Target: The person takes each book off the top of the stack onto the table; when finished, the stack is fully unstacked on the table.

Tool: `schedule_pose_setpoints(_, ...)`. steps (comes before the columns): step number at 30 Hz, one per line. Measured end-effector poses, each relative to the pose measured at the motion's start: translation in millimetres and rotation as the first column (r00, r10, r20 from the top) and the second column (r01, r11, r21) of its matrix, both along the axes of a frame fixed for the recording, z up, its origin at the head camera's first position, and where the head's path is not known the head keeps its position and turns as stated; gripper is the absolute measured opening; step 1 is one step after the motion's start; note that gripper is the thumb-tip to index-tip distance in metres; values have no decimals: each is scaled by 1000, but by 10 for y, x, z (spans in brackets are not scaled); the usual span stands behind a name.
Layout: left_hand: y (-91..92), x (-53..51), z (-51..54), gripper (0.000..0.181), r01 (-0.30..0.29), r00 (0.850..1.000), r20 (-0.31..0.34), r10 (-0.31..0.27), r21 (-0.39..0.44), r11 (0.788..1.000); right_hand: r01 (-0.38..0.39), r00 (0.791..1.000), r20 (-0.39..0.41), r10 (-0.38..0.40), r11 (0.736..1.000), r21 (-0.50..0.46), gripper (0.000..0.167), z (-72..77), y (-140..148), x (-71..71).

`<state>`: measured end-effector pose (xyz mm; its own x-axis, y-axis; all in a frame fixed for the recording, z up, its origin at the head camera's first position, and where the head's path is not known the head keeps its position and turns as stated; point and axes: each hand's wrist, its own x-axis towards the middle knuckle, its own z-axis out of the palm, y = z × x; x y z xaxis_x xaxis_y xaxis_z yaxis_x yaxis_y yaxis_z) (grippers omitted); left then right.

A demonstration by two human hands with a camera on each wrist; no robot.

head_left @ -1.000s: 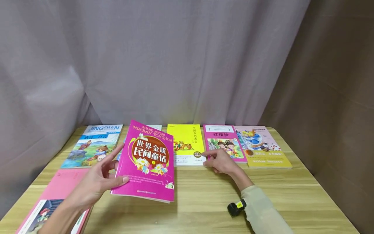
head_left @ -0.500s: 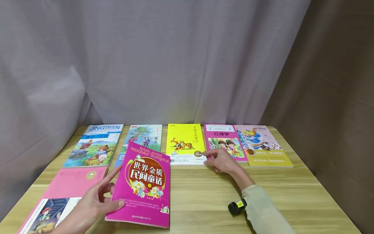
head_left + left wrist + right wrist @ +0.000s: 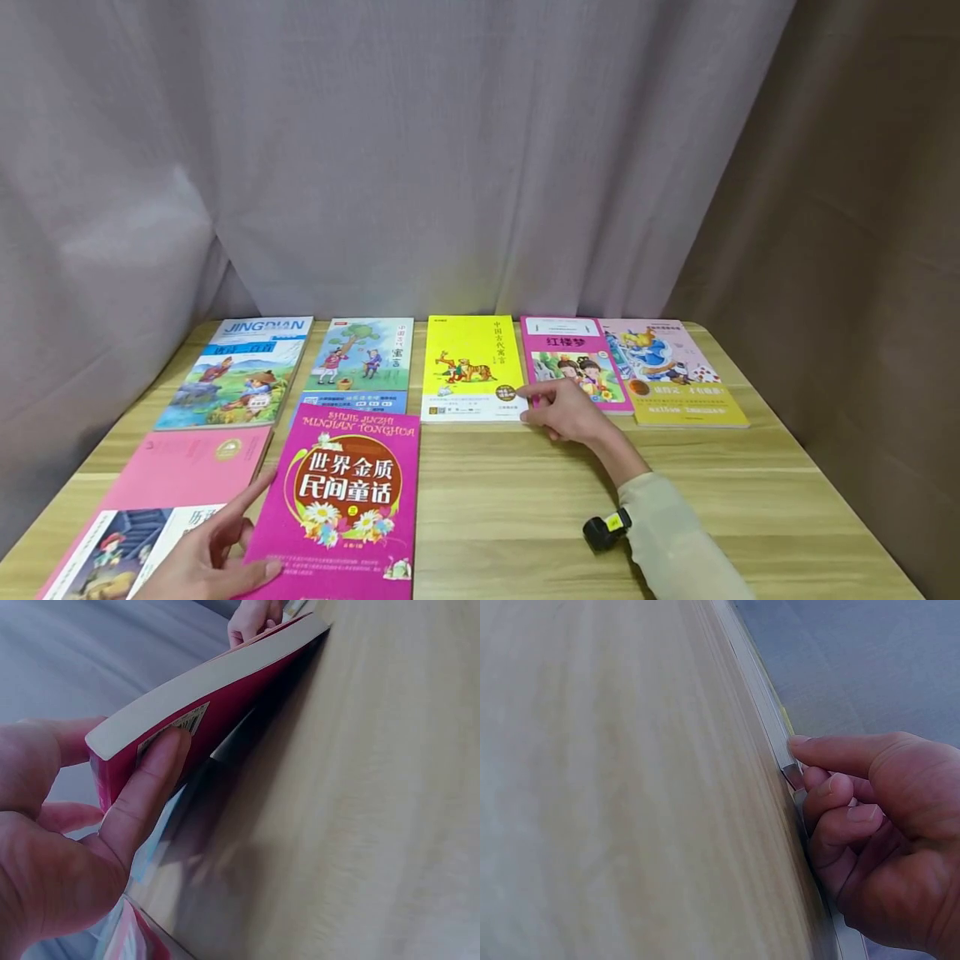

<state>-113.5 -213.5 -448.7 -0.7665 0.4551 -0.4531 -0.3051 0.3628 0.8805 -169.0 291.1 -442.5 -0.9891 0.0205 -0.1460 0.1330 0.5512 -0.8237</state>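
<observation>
My left hand (image 3: 202,560) grips the left edge of a magenta paperback book (image 3: 348,533), at the front left of the table. In the left wrist view, the book (image 3: 202,686) tilts, with the near end raised off the wood and the far end close to it. One digit presses on its barcode side; other fingertips are hidden behind the book. The right hand (image 3: 573,414) pinches the lower right corner of a yellow book (image 3: 465,346) lying flat in the back row. In the right wrist view, curled fingers (image 3: 840,814) sit against that corner.
A green-and-blue book (image 3: 360,358) lies just behind the magenta one. A landscape-cover book (image 3: 232,375) and a pink book (image 3: 187,467) lie on the left. To the right are a magenta-framed book (image 3: 555,343) and a pink-and-yellow book (image 3: 682,375). Grey curtain (image 3: 465,150) hangs behind the table (image 3: 510,517).
The left hand has brought the magenta book down and toward the front left, uncovering the green-and-blue book behind it. My right hand has stayed at the yellow book's corner.
</observation>
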Motion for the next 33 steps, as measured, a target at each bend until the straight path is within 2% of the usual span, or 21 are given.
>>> schedule_pose_setpoints(3,-52,-1,-62,108,3,999,41,-5,35,999,-2,1000,-3,2,1000,1,42,-1,3,0)
schedule_pose_setpoints(10,-162,-6,-194,107,5,1000,28,-6,18,1000,11,1000,7,-11,1000,12,42,15,10,0)
schedule_pose_setpoints(15,-214,-31,-246,106,-3,998,69,0,41,999,22,1000,21,-22,1000,13,42,17,12,-3)
schedule_pose_setpoints(19,-243,-60,-270,107,24,997,68,-26,39,999,26,1000,15,-27,1000,10,42,-9,15,-6)
schedule_pose_setpoints(25,-217,-57,-223,111,54,999,3,-54,-87,995,18,1000,-1,-18,1000,21,41,-8,5,6)
schedule_pose_setpoints(33,-202,-51,-177,110,76,992,-83,-99,-251,965,4,1000,-5,-4,1000,10,42,4,-3,6)
